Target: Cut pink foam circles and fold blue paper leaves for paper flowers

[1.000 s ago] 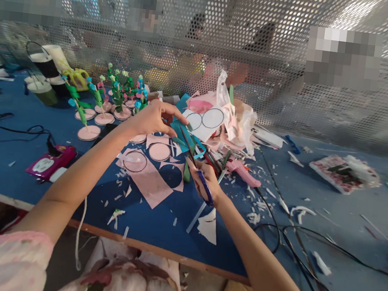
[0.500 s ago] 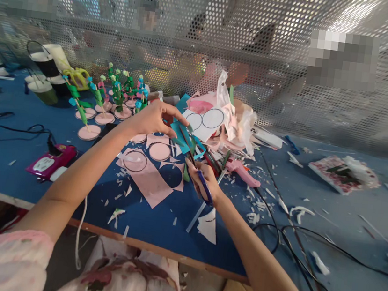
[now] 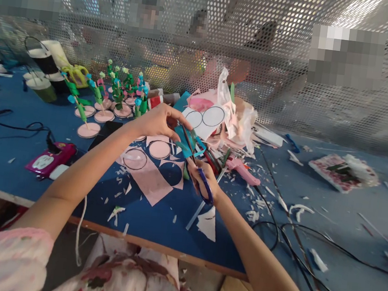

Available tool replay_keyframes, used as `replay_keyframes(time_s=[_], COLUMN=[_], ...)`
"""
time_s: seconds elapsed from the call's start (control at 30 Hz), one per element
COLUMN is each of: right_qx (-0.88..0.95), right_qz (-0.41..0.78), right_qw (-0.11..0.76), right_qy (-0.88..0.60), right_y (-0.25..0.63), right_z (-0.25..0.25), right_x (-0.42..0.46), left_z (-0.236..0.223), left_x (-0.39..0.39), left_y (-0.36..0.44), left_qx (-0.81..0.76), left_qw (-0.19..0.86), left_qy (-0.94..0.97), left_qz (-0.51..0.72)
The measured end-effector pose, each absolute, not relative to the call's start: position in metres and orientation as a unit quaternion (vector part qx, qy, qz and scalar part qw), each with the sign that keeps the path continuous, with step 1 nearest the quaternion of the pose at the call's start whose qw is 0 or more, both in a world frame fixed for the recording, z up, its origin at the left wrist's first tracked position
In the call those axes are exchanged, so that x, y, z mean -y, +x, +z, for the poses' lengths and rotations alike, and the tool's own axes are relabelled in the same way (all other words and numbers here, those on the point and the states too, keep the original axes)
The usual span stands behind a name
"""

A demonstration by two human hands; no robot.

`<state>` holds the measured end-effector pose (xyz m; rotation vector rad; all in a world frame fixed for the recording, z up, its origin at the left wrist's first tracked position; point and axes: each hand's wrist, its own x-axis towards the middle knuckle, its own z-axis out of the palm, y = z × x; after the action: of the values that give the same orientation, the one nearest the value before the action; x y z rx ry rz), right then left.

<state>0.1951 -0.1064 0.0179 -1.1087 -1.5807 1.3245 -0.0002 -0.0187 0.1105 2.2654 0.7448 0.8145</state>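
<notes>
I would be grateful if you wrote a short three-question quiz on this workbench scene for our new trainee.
1. Short answer: Which hand holds the scissors?
2. True or false: In the picture, the pink glue gun lies to the right of the scissors.
3. Multiple choice: What colour is the paper at the blades of the scissors?
A) Yellow
B) Blue-green
C) Orange

Key:
1. The right hand.
2. True.
3. B.
</notes>
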Motion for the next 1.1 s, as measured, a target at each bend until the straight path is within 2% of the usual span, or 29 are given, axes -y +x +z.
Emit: replay_keyframes(time_s=[0.33,1.1], right_qx=[0.654,0.646], right_qz=[0.468,0.438], right_qw=[0.402,0.380], right_qy=[-0.439,-0.496], right_y=[0.1962,0.1967], right_z=[0.0167,0.0197], right_x=[0.1043,0.1054], left_z=[0.1104,0.1070], left_x=[0.0188,0.0167], left_y=[0.0008,0.0011], left_qx=[-0.294,-0.287], left_qw=[0.317,0.366], left_qy=[0.848,0.828], left_qz=[0.307,0.312])
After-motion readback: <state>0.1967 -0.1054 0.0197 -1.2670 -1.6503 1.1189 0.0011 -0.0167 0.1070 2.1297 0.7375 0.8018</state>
